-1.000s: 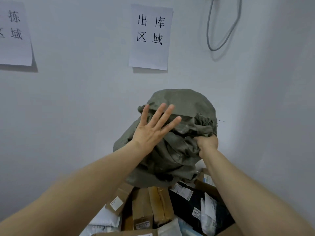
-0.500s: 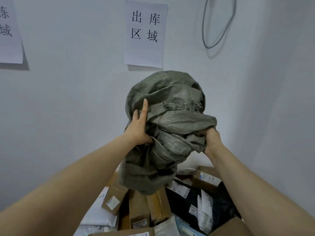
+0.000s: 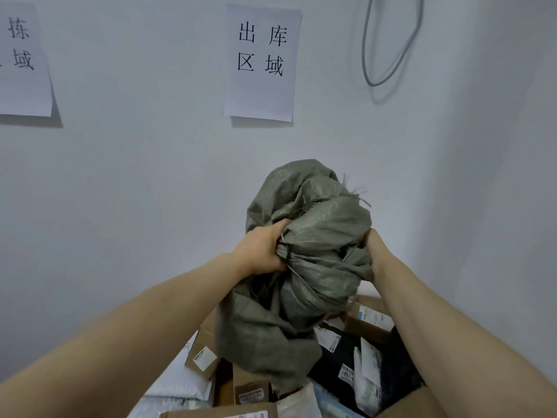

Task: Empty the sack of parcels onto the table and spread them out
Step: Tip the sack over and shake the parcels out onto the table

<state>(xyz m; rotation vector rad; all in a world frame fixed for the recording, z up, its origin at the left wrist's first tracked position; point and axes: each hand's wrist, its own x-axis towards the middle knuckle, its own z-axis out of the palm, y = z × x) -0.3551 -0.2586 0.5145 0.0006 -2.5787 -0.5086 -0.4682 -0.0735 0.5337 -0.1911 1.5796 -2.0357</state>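
A crumpled grey-green woven sack (image 3: 313,245) hangs bunched in the air in front of the white wall. My left hand (image 3: 262,251) grips its left side with closed fingers. My right hand (image 3: 375,251) clutches its right side, fingers buried in the folds. The sack's loose lower part droops onto a heap of parcels below: brown cardboard boxes (image 3: 205,354), black mailer bags (image 3: 343,360) with white labels, and white mailers (image 3: 180,384). The table under the heap is hidden.
The white wall stands close behind the heap, with a corner at the right. Two paper signs (image 3: 262,61) are taped to it and a grey cable loop (image 3: 388,43) hangs at the upper right. A large cardboard box (image 3: 401,402) sits at the bottom right.
My left hand went from spread flat against the sack to gripping it. Both hands have squeezed the sack into a tighter bundle and lowered it slightly since half a second ago.
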